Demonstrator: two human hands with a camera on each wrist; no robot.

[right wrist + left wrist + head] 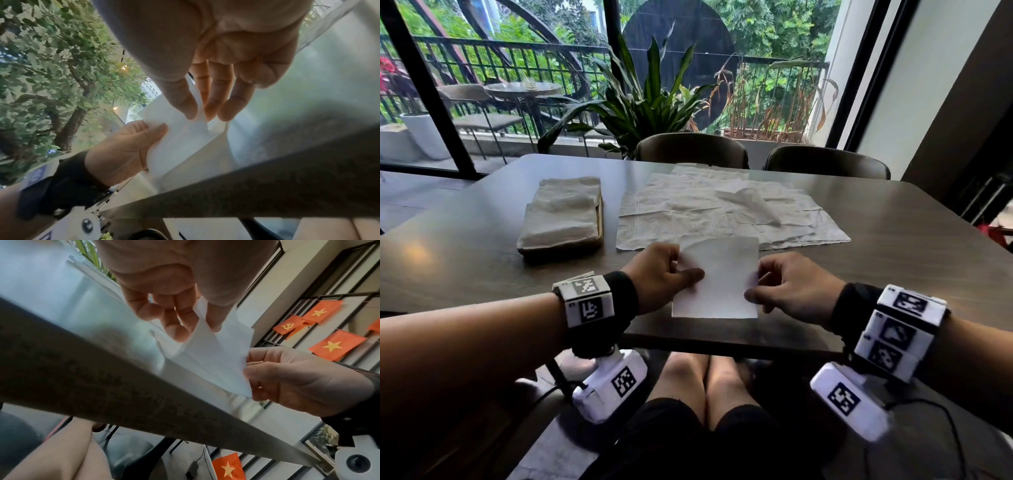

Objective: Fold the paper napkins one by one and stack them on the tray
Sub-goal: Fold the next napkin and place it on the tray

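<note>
A white, square, folded paper napkin (717, 277) was held just above the table's near edge, at six o'clock, its upper layer bowed slightly. At eleven o'clock a flat tan rectangular tray (599, 236) carried a stack of folded off-white napkins (563, 214), roughly aligned. At one o'clock lay a spread of unfolded, creased white napkins (709, 209), overlapping, one curled upward.
</note>
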